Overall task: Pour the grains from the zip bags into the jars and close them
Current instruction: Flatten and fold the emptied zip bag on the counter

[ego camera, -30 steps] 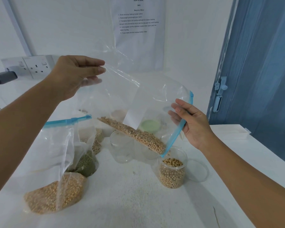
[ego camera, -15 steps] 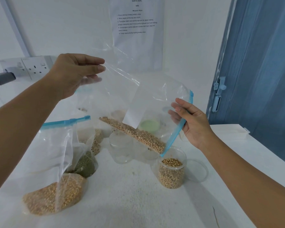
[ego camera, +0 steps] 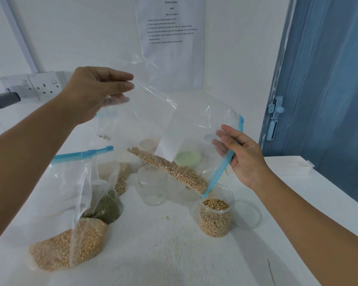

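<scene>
zip bag (ego camera: 174, 124): clear, blue zip, tilted between both hands | beans sliding into open jar (ego camera: 215, 211) below right hand

Both forearms are bare to the frame's edge, with no sleeve, and the left hand (ego camera: 95, 93) and right hand (ego camera: 244, 155) wear nothing.

Clear zip bag (ego camera: 180, 124) with a blue zip strip (ego camera: 223, 162) holds tan grains (ego camera: 174, 170); clear jar (ego camera: 215, 213), white tabletop (ego camera: 163, 254), blue door (ego camera: 329, 79).
</scene>
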